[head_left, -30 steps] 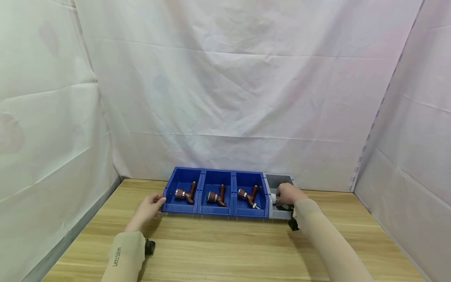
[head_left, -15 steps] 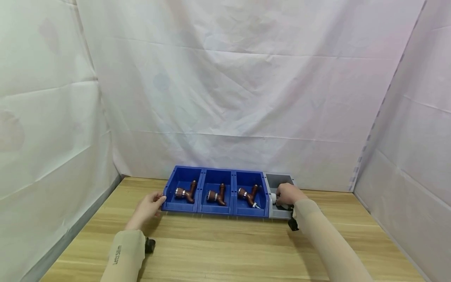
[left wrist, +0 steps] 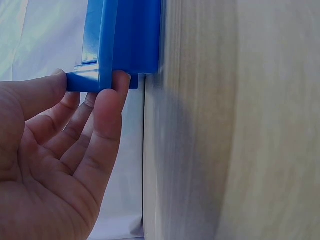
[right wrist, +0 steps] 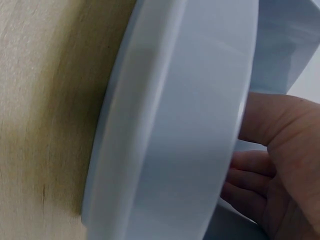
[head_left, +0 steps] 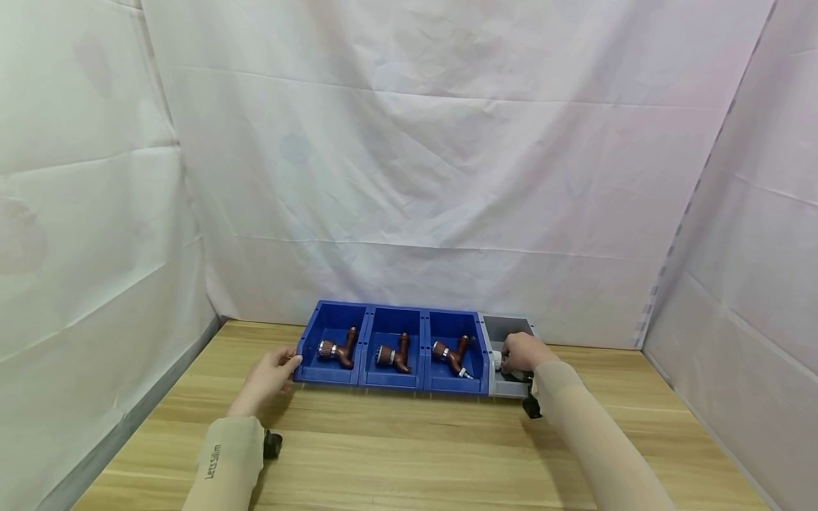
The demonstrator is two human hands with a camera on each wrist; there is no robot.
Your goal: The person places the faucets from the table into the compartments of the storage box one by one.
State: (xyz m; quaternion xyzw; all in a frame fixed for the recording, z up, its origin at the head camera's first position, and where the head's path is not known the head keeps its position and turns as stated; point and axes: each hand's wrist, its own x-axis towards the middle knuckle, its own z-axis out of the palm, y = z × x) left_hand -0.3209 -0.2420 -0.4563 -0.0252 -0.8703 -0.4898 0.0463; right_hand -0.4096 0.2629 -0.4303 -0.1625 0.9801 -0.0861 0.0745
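Note:
My left hand [head_left: 271,370] pinches the left side edge of the leftmost blue bin [head_left: 326,376]; in the left wrist view, the thumb [left wrist: 42,90] is at its rim and the fingers lie against the other side. My right hand [head_left: 525,352] reaches into the grey bin [head_left: 508,388] with curled fingers. At its fingertips is a piece with a white ribbed knob [head_left: 496,360], the rest mostly covered by the hand. The grey bin's front wall [right wrist: 185,135] hides the fingertips from the right wrist camera. Brown tap-like fittings with ribbed knobs lie one per blue bin: left [head_left: 345,350], middle [head_left: 401,355], right [head_left: 456,357].
The middle blue bin [head_left: 391,380] and right blue bin [head_left: 454,384] join the others in a row near the back of the wooden table [head_left: 396,454]. White cloth [head_left: 415,177] hangs behind the row and at both sides.

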